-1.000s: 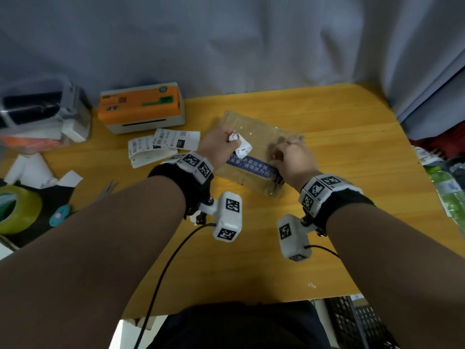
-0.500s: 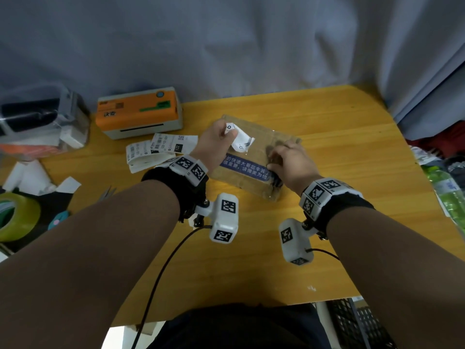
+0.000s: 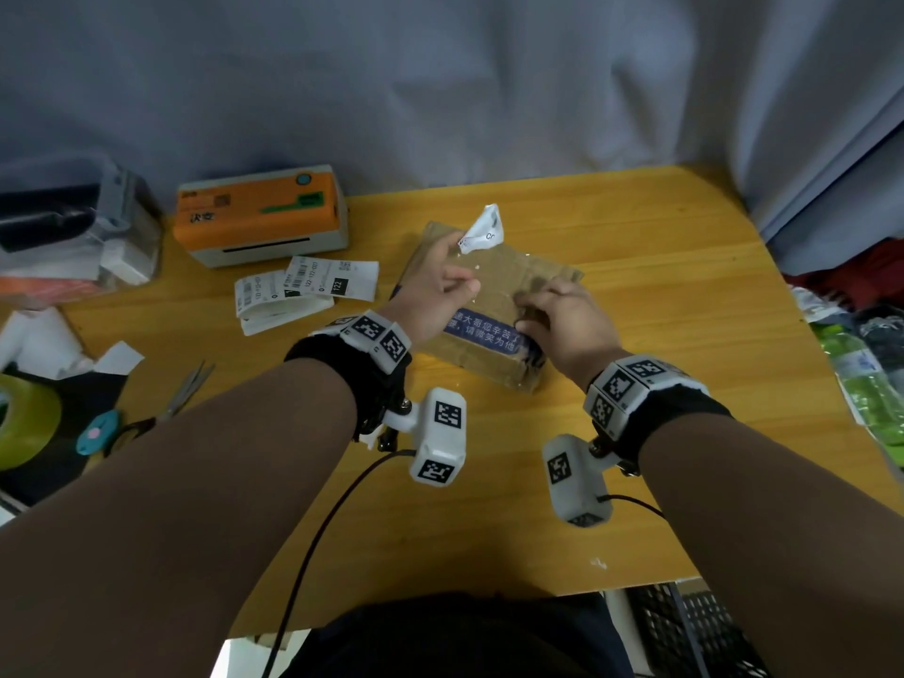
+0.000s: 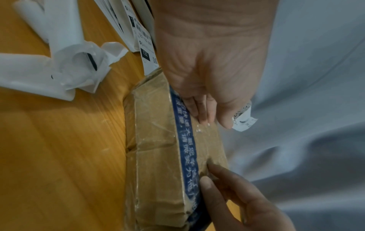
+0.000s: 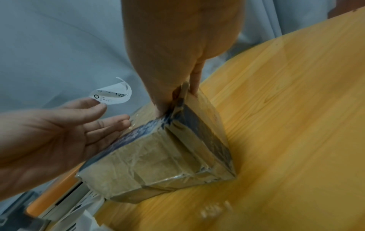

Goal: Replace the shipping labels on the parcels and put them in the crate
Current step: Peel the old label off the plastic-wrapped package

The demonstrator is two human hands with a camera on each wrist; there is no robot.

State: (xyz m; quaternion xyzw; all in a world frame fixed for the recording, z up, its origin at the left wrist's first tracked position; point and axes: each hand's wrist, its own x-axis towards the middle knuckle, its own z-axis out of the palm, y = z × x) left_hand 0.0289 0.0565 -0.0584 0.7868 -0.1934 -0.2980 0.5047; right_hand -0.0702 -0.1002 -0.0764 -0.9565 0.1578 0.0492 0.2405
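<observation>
A brown taped parcel (image 3: 508, 276) with a blue printed tape band lies on the yellow table (image 3: 685, 286). My left hand (image 3: 435, 291) hovers over its far end and pinches a crumpled white old label (image 3: 482, 232), lifted clear of the cardboard. In the left wrist view the label (image 4: 242, 118) hangs beside the thumb while the other fingertips touch the parcel (image 4: 156, 140). My right hand (image 3: 567, 325) grips the parcel's near right end. The right wrist view has its thumb and fingers (image 5: 194, 78) clamped on an upper edge of the parcel (image 5: 158, 156).
Fresh printed labels (image 3: 313, 286) lie left of the parcel, in front of an orange label printer (image 3: 264, 212). Scissors (image 3: 181, 398), a green tape roll (image 3: 24, 428) and white backing scraps (image 3: 49, 345) sit at the left. A black crate (image 3: 685, 628) stands below the table's near edge.
My left hand has raised the peeled label from the parcel's middle up toward its far edge. My right hand has kept its grip on the parcel's near end.
</observation>
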